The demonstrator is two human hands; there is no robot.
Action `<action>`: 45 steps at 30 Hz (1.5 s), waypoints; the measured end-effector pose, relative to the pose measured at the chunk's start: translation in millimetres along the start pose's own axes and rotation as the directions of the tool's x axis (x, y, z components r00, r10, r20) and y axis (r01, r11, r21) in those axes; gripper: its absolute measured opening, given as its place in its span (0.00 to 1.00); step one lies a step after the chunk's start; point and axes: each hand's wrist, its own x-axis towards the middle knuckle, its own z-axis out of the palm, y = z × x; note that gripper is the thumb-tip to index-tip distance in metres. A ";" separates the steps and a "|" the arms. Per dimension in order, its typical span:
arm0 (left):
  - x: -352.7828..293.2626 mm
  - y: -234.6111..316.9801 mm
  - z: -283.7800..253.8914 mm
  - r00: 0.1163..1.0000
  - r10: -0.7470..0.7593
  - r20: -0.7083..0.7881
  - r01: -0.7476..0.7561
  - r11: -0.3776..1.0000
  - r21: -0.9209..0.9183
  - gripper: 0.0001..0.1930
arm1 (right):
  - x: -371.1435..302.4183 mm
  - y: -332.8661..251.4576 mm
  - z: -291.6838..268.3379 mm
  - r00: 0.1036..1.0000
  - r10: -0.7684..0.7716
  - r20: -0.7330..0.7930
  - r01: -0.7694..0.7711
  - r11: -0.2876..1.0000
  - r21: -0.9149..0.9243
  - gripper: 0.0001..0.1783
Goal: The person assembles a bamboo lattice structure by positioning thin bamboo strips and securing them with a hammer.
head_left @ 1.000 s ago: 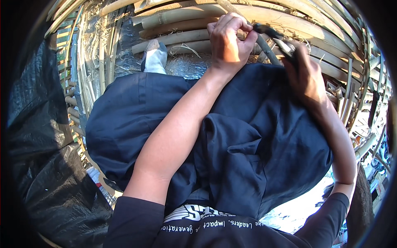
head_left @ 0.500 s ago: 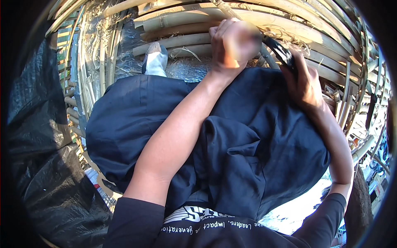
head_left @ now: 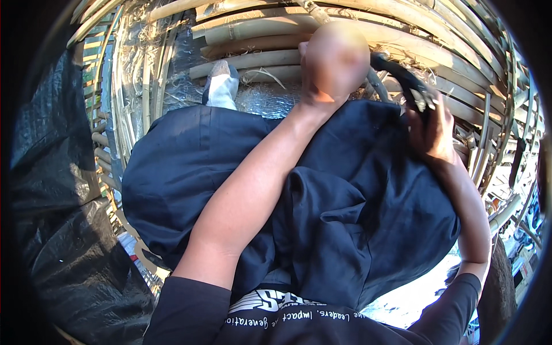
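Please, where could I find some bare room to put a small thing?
Perhaps the small silvery patch, bordered by the sock at left, bamboo slats above, the left wrist at right and dark trousers below. It is crowded around the left hand, stick, black tool and right hand. Shavings litter the area farther left.

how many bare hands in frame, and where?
2. Left hand: upper centre, mostly blurred. Right hand: farther right, around a black tool. No others show; any beyond the frame can't be counted.
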 end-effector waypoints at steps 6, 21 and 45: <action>-8.4 9.2 -1.9 0.999 -0.040 0.015 0.039 0.999 0.038 0.10 | 2.5 0.0 -0.3 0.989 0.093 0.117 -0.103 0.991 0.086 0.20; 0.8 19.4 -4.2 0.997 -0.035 0.065 0.029 0.995 0.097 0.11 | 3.0 2.4 -4.7 0.936 0.345 0.067 -0.351 0.919 0.181 0.18; -8.0 16.2 -3.2 0.997 -0.052 0.056 0.052 0.999 0.005 0.09 | 5.2 1.1 -3.5 0.955 0.269 0.124 -0.285 0.948 0.140 0.20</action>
